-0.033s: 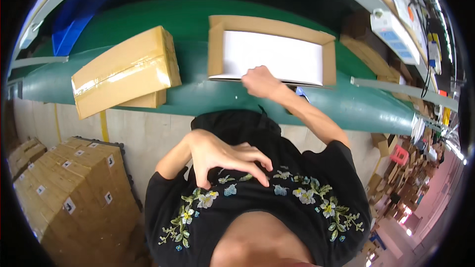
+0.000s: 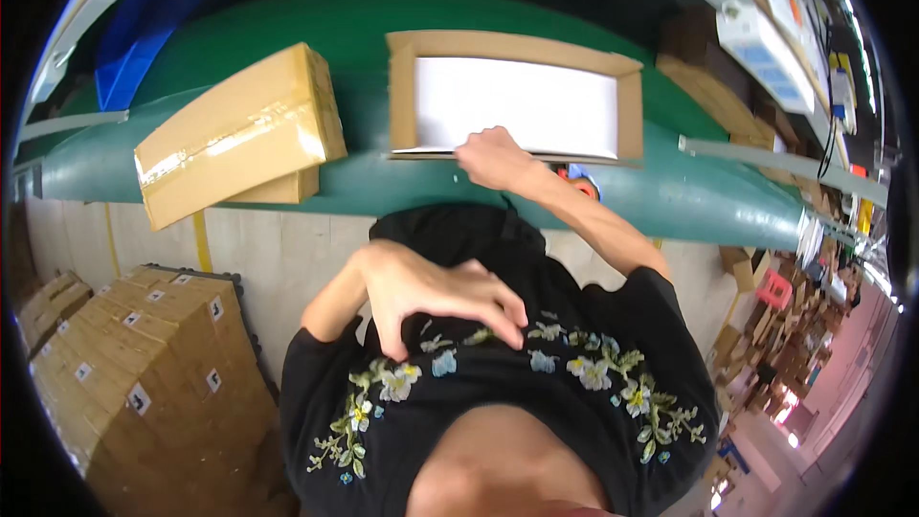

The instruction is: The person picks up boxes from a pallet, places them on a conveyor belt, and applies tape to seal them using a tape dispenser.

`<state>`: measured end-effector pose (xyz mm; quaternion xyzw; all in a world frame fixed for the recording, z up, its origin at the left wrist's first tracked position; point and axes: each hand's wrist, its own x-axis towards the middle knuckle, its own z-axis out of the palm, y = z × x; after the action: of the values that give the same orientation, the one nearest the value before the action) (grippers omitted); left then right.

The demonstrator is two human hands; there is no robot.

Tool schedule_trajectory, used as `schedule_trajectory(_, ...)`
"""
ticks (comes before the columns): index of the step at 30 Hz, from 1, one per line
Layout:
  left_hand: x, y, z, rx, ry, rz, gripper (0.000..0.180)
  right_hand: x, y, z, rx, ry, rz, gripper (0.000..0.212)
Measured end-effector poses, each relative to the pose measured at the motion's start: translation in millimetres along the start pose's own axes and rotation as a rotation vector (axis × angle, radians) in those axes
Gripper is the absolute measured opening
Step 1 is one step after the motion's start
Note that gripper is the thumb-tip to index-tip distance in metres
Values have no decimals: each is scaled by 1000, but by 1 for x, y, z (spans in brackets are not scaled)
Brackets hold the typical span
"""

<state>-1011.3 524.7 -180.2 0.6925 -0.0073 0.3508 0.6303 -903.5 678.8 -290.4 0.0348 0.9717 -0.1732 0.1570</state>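
Open box (image 2: 517,101) sits on the green belt (image 2: 364,29), dead ahead of you, with a white sheet (image 2: 517,105) lining its inside. Your right hand (image 2: 493,158) rests on the near wall, fingers curled over the edge; can't tell if you're actually pinching the wall or just touching it. Your left hand (image 2: 431,287) is loose and holding nothing, hovering at your chest, well clear of the belt.

Risks as I see them:
- One-handed pull on the near wall: the box likely pivots or tips off the belt's edge toward you.
- The white sheet looks loose; a tilt could slide it out.
- The sealed box (image 2: 235,134) to your left overhangs the belt edge on top of a smaller one (image 2: 282,190). A bump or belt motion could drop it near the stacked cartons (image 2: 144,373) on the floor.
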Motion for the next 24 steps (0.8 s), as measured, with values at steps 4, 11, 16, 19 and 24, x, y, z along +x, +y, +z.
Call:
schedule_trajectory(4, -5, -1, -8, 73, 82, 14, 104, -37, -33, -17, 412, 154, 45, 13)
schedule_trajectory(11, -50, -39, 4, 743, 1622, -615, 66, -224, 92, 97, 1294, 177, 724, 21)
schedule_trajectory(16, -102, -81, 5, 820, 1694, -983, 71, -215, 115, 169, 305, 463, 1033, 47)
schedule_trajectory(19, -113, -95, 7, 611, 1645, -902, 60, -196, 124, 177, 226, 169, 946, 47)
schedule_trajectory(24, -97, -87, 14, 940, 1150, -1096, 65, -258, 157, 194, 188, 134, 1044, 40)
